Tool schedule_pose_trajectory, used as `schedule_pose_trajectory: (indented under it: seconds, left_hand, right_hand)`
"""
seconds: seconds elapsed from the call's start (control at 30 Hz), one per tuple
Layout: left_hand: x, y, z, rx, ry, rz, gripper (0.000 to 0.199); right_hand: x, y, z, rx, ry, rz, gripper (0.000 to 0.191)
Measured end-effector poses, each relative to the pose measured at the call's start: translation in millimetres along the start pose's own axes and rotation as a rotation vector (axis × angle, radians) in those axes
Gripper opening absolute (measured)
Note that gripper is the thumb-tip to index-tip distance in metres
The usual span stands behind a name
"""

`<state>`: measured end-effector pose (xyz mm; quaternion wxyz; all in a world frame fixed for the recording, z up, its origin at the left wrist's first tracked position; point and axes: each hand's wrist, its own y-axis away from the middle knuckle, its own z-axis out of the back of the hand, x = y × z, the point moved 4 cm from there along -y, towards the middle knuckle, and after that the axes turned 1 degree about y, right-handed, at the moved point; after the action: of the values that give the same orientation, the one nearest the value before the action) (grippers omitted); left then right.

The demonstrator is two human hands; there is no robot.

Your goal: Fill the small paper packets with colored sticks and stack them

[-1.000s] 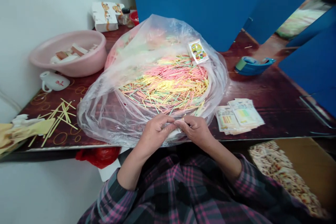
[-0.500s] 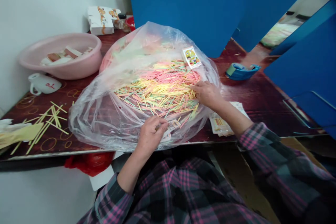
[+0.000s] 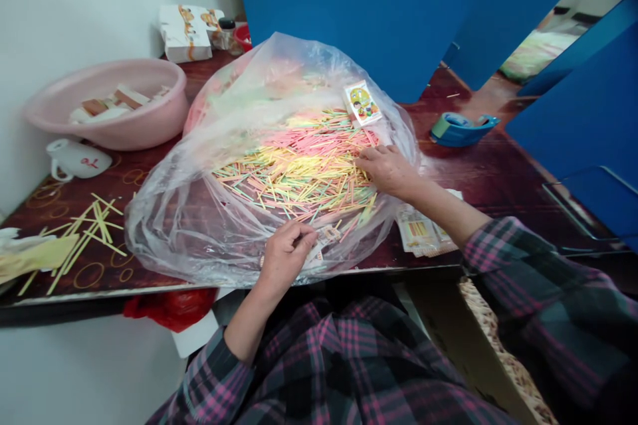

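A large clear plastic bag lies opened on the table, with a heap of thin pastel sticks in pink, yellow and green inside. My right hand is at the heap's right side, its fingers drawn together on some sticks; the fingertips are partly hidden among them. Near the bag's front edge, my left hand is closed, thumb against fingers, at a small printed packet. A small white box with a cartoon print rests on the bag behind the right hand.
Filled flat packets lie right of the bag, beneath my right forearm. A blue tape dispenser stands farther right. On the left are a pink basin, a white mug on its side and loose yellow sticks. Blue panels rise behind.
My right hand has shifted slightly left and up over the heap of sticks. My left hand stays at the packet. The whole view has moved a little.
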<state>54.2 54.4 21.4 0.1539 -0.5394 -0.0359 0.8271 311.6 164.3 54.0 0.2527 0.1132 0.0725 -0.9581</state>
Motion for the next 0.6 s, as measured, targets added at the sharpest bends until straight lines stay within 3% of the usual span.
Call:
schedule_pose_trajectory:
  seconds: [0.33,0.6]
  left_hand:
    - [-1,2,1.3,-0.008,0.010,0.027,0.014]
    - [0,2,0.7,-0.008,0.031,0.044,0.013]
  right_hand:
    - [-30,-15,-17,0.003,-0.194,0.043,0.024]
    - [-10,-28,-10,0.027,-0.150,-0.034,0.029]
